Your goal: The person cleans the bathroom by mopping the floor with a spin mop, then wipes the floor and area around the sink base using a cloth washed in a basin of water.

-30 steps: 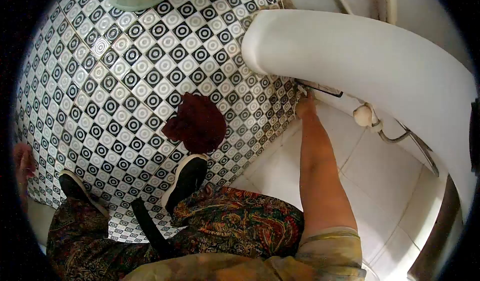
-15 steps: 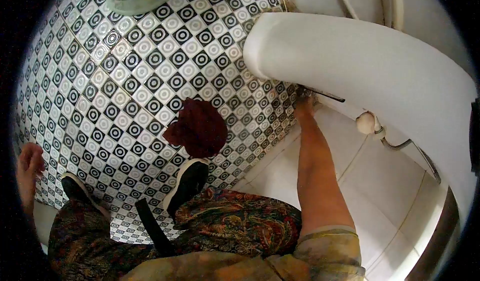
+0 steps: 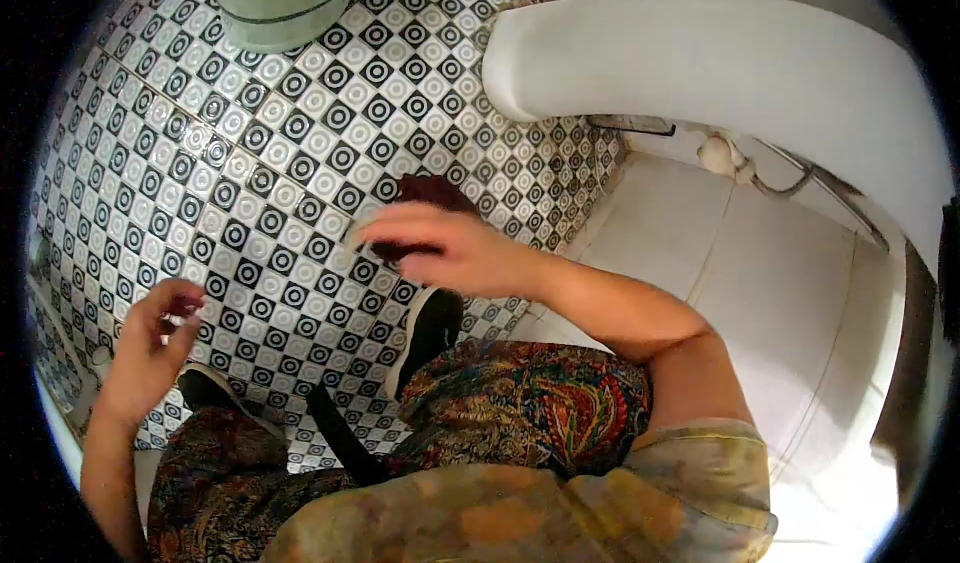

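A dark maroon cloth [image 3: 437,193] lies crumpled on the tiled floor, partly covered by my right hand [image 3: 445,251]. That hand has its fingers stretched out and the thumb apart, somewhat blurred by motion; whether it touches the cloth I cannot tell. To the left, my left hand [image 3: 152,351] hangs in the air above my shoe, loosely curled with thumb and fingers apart and nothing visible between them. My dark shoes [image 3: 432,333] with pale soles stand on the floor, the right one just below the cloth.
A pale green bucket [image 3: 275,8] with a handle stands at the top. The white basin [image 3: 720,58] juts out on the right, with a pipe fitting [image 3: 722,155] and metal bracket [image 3: 840,198] beneath it. White wall tiles [image 3: 660,243] meet the patterned floor [image 3: 270,183].
My right hand has come out from beneath the basin and is now over the cloth. My left hand has moved inward to the right. The view has shifted slightly.
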Tool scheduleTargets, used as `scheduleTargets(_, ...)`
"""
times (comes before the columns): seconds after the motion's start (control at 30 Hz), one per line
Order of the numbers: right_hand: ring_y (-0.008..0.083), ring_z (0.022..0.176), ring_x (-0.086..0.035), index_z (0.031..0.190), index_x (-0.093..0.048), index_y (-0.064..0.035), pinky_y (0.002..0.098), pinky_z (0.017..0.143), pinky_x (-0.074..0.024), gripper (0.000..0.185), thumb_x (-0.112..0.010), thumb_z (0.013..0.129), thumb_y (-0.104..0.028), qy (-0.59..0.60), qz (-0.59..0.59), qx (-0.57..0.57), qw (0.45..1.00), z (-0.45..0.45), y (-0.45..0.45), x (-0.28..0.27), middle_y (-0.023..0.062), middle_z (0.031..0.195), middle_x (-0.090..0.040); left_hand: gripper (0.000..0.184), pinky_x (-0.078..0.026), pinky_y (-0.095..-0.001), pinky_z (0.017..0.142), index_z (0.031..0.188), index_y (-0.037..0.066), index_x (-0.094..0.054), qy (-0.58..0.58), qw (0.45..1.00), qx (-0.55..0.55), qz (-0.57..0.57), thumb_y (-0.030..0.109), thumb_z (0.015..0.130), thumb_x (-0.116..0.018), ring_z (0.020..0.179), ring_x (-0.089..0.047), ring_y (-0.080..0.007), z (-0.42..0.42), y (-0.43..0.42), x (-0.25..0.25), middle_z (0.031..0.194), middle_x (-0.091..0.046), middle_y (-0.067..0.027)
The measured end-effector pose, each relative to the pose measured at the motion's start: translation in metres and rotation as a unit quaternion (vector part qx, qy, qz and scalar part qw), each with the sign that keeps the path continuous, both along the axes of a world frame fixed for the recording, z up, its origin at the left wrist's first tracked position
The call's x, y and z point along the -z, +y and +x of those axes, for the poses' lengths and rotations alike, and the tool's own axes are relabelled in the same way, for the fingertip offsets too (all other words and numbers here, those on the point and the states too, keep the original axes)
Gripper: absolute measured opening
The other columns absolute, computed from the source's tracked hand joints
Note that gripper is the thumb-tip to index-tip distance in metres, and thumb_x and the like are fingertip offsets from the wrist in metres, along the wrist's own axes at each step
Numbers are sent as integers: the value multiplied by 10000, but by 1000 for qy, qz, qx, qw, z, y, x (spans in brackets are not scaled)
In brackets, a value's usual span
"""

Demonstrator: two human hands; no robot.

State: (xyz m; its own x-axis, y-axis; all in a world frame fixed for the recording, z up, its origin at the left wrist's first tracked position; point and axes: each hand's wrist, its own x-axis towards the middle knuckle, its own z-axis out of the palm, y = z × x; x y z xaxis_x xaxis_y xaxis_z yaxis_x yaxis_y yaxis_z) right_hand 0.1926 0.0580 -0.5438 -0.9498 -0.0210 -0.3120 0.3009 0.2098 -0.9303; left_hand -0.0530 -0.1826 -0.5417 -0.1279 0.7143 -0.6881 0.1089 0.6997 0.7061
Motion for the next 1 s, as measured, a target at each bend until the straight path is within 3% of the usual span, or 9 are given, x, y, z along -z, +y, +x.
scheduleTargets(0.1, 252, 1126, -366, 1180, -442, -64, 346, 956, -255, 461, -500, 723, -34, 93, -29, -45, 994, -44, -49, -5, 118, 1203, -411, 388, -408, -248, 749, 1128, 28, -425, -161, 986, -50, 15, -21, 751, -504, 906, -454, -112, 13, 14, -22, 1057, -475, -44)
scheduleTargets(0.17, 261, 1117, -365, 1191, -426, -65, 351, 954, -248, 496, -513, 705, -24, 173, -45, -41, 983, -63, -69, 4, 121, 1206, -400, 333, -418, -243, 719, 1107, 15, -435, -257, 958, -112, 53, -7, 781, -500, 827, -488, -99, 18, 12, -30, 936, -527, -54)
scheduleTargets(0.37, 257, 1109, -394, 1072, -559, -121, 324, 902, -328, 386, -522, 702, -19, 157, -44, -99, 982, -71, -81, 0, 133, 1230, -382, 175, -417, -194, 579, 998, 1, -487, -195, 974, -115, -15, -1, 823, -472, 583, -497, -70, 10, -15, -27, 634, -534, -10)
scheduleTargets(0.43, 191, 1032, -467, 1001, -594, -116, 283, 832, -389, 287, -512, 733, -50, 0, -31, -46, 998, -45, -48, 9, 103, 1178, -450, 144, -410, -191, 550, 962, -1, -504, -190, 977, -96, -1, -7, 821, -469, 577, -487, -64, 7, -33, -14, 656, -535, -13)
scheduleTargets(0.6, 322, 992, -455, 1147, -437, -92, 341, 865, -386, 484, -564, 680, -66, -247, 383, 21, 890, 59, 18, -3, 185, 1056, -461, 79, -399, -198, 551, 883, 5, -494, -100, 992, -77, -3, -4, 821, -445, 570, -471, -70, -5, -47, -8, 639, -517, -11)
scheduleTargets(0.77, 352, 1049, -381, 1192, -398, -150, 377, 874, -368, 582, -629, 659, -129, -234, 327, 111, 909, 102, -14, 53, 186, 1191, -309, 77, -383, -190, 540, 858, 3, -492, -96, 991, -89, -17, -24, 817, -433, 564, -462, -64, -8, -45, 1, 633, -515, -8)
scheduleTargets(0.83, 373, 1103, -310, 1200, -384, -202, 428, 838, -387, 605, -639, 652, -181, -163, 449, 92, 874, 89, -33, 73, 202, 1208, -299, 81, -382, -191, 539, 859, 1, -493, -80, 992, -95, -5, -28, 814, -431, 565, -462, -64, -9, -42, -2, 633, -515, -7)
scheduleTargets(0.9, 370, 1138, -257, 1200, -372, -230, 448, 841, -376, 610, -644, 656, -196, -289, 465, 93, 832, 70, -43, 74, 196, 1254, -246, 86, -380, -196, 542, 858, -3, -496, -62, 993, -103, -1, -33, 806, -434, 571, -465, -63, -7, -41, 2, 635, -515, -8)
scheduleTargets(1.0, 360, 1072, -320, 1121, -440, -204, 437, 795, -403, 534, -633, 627, -139, -231, 468, 95, 848, 91, -25, 90, 165, 1164, -339, 89, -376, -196, 543, 858, -3, -501, -52, 997, -57, -31, -37, 798, -445, 582, -468, -63, -5, -38, 5, 642, -516, -7)
